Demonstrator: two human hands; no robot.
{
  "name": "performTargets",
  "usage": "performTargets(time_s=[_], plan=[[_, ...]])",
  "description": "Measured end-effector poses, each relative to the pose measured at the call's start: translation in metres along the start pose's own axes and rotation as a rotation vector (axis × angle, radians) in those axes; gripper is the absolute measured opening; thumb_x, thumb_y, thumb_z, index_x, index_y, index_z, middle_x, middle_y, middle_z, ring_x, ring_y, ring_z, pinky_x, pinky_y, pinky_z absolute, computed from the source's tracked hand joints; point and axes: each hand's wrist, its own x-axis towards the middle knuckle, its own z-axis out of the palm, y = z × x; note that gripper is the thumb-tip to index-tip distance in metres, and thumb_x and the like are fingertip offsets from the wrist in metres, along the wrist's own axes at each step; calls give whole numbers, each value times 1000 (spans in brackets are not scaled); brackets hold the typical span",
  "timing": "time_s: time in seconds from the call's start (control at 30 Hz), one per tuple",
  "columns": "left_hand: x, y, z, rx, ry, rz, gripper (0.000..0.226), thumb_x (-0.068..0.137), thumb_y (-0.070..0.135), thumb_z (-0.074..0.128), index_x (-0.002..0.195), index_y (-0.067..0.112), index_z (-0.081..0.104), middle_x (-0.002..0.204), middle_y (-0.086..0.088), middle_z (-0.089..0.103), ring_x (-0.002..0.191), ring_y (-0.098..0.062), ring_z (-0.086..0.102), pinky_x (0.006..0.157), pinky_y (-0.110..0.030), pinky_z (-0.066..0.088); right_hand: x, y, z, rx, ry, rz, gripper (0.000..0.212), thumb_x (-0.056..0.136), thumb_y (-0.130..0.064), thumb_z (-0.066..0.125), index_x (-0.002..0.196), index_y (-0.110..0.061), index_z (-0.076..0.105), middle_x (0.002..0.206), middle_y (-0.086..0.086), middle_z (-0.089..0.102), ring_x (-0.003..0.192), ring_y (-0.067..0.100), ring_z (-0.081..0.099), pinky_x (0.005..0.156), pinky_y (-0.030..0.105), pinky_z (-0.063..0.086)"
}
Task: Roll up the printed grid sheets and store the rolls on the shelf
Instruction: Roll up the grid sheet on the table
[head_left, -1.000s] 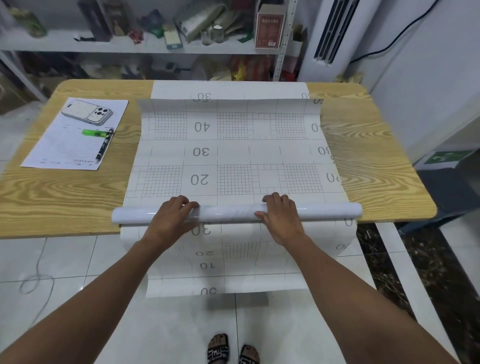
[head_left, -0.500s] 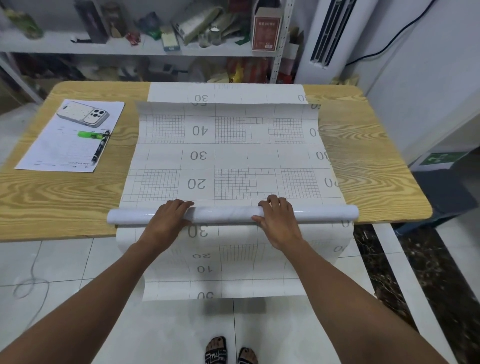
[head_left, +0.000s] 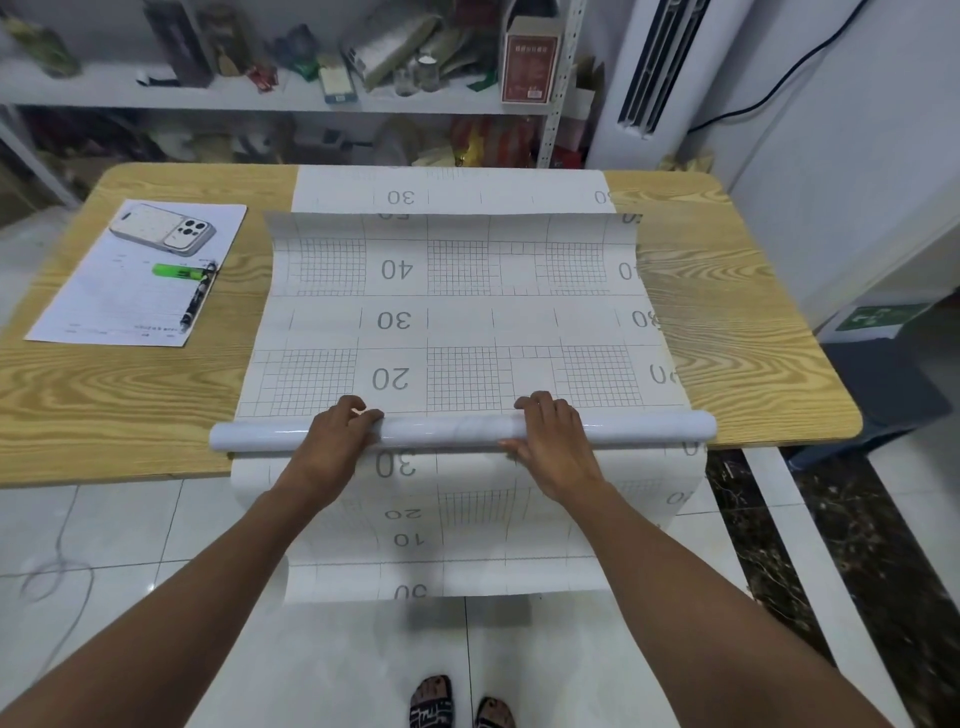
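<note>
I see left hand (head_left: 332, 441) and right hand (head_left: 556, 441) both curled over roll (head_left: 447, 432), gripping it at near edge of table (head_left: 130, 395). Grid sheet (head_left: 395, 322) lies flat beyond roll toward far edge; numbers read upside down: 20, 30, 40. Lower sheet (head_left: 467, 525) hangs off near edge, showing 30, 20, 10. Far shelf (head_left: 208, 98) crammed with clutter; red-brown box (head_left: 530, 65) upright at its right end, label unreadable to me.

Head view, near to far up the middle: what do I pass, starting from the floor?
Sandalled feet → hanging sheet end → roll, gripped by left hand and right hand → flat grid sheet → underlying sheet's far edge → cluttered shelf.
</note>
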Motion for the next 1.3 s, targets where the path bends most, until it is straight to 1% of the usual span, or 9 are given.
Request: performTargets(time_s=[0.03, 0.13, 0.27, 0.4, 0.5, 0.6, 0.8, 1.03, 1.3], plan=[[1, 1, -1, -39, -10, -34, 23, 87, 12, 57, 109, 9, 53, 96, -10, 57, 78, -20, 55, 72, -30, 44, 0, 0, 0, 8, 5, -2, 54, 73, -38, 75, 111, -5, 54, 103, 13, 56, 84, 30, 54, 80, 41, 47], [-1, -7, 4, -1, -23, 101, 49, 74, -11, 61, 120, 1, 50, 102, -18, 52, 82, -32, 54, 74, -37, 45, 1, 1, 2, 22, 2, -7, 54, 70, -43, 75, 106, -6, 55, 99, 11, 56, 80, 28, 52, 77, 39, 46], [-1, -7, 1, 32, -53, 91, 52, 66, -15, 63, 114, 1, 54, 99, -19, 53, 79, -33, 54, 70, -37, 44, 1, 2, 4, 11, -9, -10, 50, 73, -42, 73, 105, -7, 55, 100, 11, 55, 81, 28, 52, 78, 39, 46], [2, -7, -1, 111, -34, 112, 48, 60, -11, 71, 104, 2, 59, 89, -18, 58, 75, -35, 55, 67, -40, 45, 5, 2, 2, 18, -21, -18, 44, 77, -35, 72, 106, -6, 56, 103, 12, 55, 83, 29, 52, 80, 40, 46], [4, -5, -1, 122, 7, 131, 25, 81, 13, 64, 104, 5, 60, 89, -15, 61, 77, -34, 56, 68, -41, 43, 5, 3, 2, -2, -30, -22, 40, 80, -33, 69, 108, -8, 56, 106, 11, 54, 85, 28, 52, 81, 40, 45], [4, -4, 0, 118, -7, 128, 38, 77, 25, 71, 107, 5, 59, 96, -15, 61, 81, -33, 56, 70, -43, 45, 5, 3, 1, -22, -37, -19, 36, 86, -35, 62, 110, -9, 57, 110, 10, 54, 91, 29, 51, 84, 39, 43], [-4, -4, -2, -61, -42, 118, 58, 65, 16, 81, 115, 1, 54, 110, -24, 47, 84, -33, 53, 71, -42, 49, 6, 4, -3, -61, -62, -18, 33, 95, -35, 45, 113, -11, 57, 111, 9, 52, 96, 28, 47, 86, 39, 38], [-4, -2, -3, -68, -34, 148, 55, 56, 0, 84, 104, -4, 57, 92, -22, 51, 77, -35, 51, 64, -38, 48, 5, 5, -2, -61, -52, -22, 31, 95, -32, 46, 114, -10, 57, 106, 11, 56, 91, 29, 50, 81, 40, 41], [-5, -3, -4, -79, -18, 153, 48, 60, 1, 82, 102, -4, 58, 93, -22, 54, 81, -35, 49, 68, -41, 44, 3, 3, -4, 10, -71, 12, 40, 95, -39, 45, 125, -12, 50, 116, 8, 56, 102, 29, 49, 92, 40, 36]])
